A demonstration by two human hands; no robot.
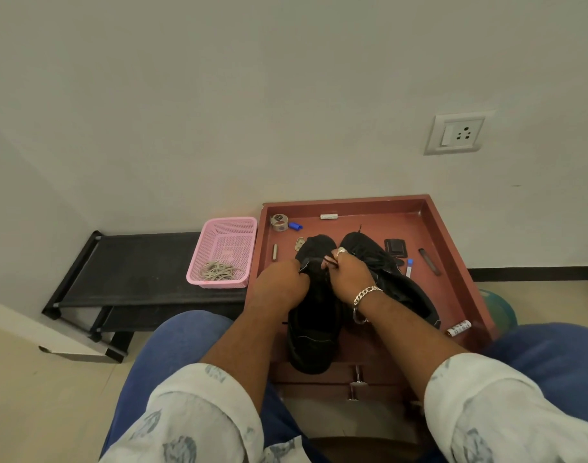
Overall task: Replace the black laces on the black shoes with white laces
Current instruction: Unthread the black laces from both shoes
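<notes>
left hand (280,279) fingers grasp left shoe (314,329) tongue | right hand (349,275) fingers pinch black lace (329,261) | risk: yanking snags lace in eyelets, drags shoe off tabletop (432,235)

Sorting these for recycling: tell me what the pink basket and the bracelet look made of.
Pink basket: looks like moulded plastic, judging by its even colour and fine grid of holes. Bracelet on the right wrist: seems to be metal, silver-toned, with shiny chunky chain links; which metal cannot be told.
</notes>
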